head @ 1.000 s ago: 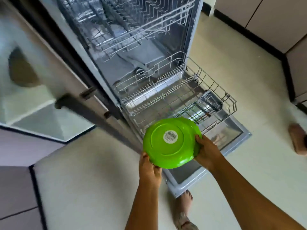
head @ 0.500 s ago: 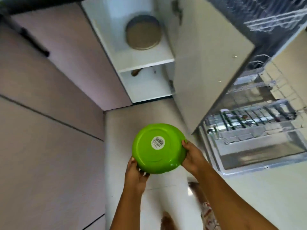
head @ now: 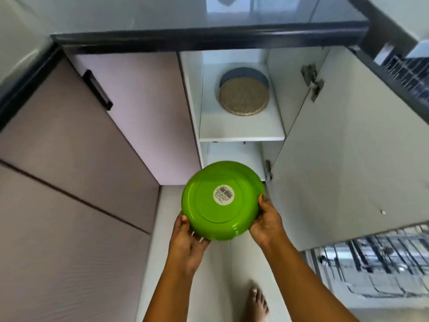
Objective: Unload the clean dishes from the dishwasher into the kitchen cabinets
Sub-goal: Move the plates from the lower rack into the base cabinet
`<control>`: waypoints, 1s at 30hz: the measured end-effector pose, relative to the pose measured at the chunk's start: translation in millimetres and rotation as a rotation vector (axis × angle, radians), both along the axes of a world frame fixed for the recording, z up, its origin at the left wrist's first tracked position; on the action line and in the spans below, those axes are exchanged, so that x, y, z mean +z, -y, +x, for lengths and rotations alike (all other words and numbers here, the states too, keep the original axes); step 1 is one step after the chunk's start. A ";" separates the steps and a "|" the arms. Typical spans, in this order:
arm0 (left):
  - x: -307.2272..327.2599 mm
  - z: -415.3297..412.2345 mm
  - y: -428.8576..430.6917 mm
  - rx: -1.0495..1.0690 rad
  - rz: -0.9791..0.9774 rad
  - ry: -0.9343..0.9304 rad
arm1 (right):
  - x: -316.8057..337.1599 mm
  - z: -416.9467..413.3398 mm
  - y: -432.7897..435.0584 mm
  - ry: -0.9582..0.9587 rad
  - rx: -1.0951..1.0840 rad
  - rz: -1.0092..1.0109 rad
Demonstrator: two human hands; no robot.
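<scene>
A bright green bowl (head: 220,217) hangs upside down in front of me, its base with a white barcode sticker facing the camera. My left hand (head: 185,242) grips its lower left rim and my right hand (head: 267,221) grips its right rim. Straight ahead the lower cabinet (head: 241,131) stands open with a white shelf; the bowl is level with the compartment below that shelf. The dishwasher's lower rack (head: 376,263) shows at the bottom right.
A round grey tin with a tan lid (head: 243,96) sits on the cabinet's upper shelf. The open cabinet door (head: 348,147) swings out on the right, between the cabinet and the dishwasher. A dark countertop edge (head: 209,36) runs above. My bare foot (head: 257,303) is on the floor.
My view has swung from the dishwasher to the open cabinet. Both hands have carried the green bowl along, and it is now nearer the cabinet's lower compartment.
</scene>
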State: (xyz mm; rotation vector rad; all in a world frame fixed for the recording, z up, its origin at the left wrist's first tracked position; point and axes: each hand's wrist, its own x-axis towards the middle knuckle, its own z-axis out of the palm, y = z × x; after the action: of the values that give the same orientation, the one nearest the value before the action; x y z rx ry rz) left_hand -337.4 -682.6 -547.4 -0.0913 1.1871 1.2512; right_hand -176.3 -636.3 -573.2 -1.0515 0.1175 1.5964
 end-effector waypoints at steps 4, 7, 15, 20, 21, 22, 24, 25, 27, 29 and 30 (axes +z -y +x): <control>-1.4 24.4 -79.4 -0.002 0.002 0.019 | -6.2 20.8 -74.0 -0.001 -0.044 0.045; 1.9 38.1 -133.5 -0.009 0.028 0.010 | -11.3 36.4 -127.4 0.051 -0.042 0.045; -14.9 59.9 -211.8 0.110 0.216 0.126 | -25.6 47.4 -247.7 0.215 -0.057 0.054; -28.7 65.2 -236.6 0.142 0.242 0.132 | -35.7 58.3 -292.7 0.259 -0.118 0.013; -29.3 65.5 -240.7 0.149 0.216 0.135 | -36.8 59.7 -298.6 0.252 -0.136 0.013; -30.5 65.0 -247.4 0.154 0.181 0.134 | -37.7 59.6 -305.4 0.249 -0.140 0.014; -31.5 62.2 -258.8 0.165 0.129 0.114 | -40.8 54.6 -317.8 0.251 -0.126 0.009; -31.9 60.5 -263.6 0.169 0.122 0.107 | -42.7 52.2 -323.0 0.243 -0.123 0.004; -33.1 57.4 -271.9 0.156 0.119 0.097 | -47.0 48.8 -334.0 0.261 -0.115 -0.008; -35.1 56.0 -279.3 0.132 0.118 0.073 | -51.3 44.7 -343.9 0.401 -0.063 -0.050; -37.1 56.0 -283.2 0.127 0.118 0.064 | -53.6 43.2 -348.3 0.530 -0.015 -0.099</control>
State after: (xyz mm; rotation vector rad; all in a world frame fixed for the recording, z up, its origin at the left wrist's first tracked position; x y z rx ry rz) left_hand -281.4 -399.4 -584.5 -0.1199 1.0626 1.4170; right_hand -133.1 -288.0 -626.8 -1.5119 -0.1552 1.2610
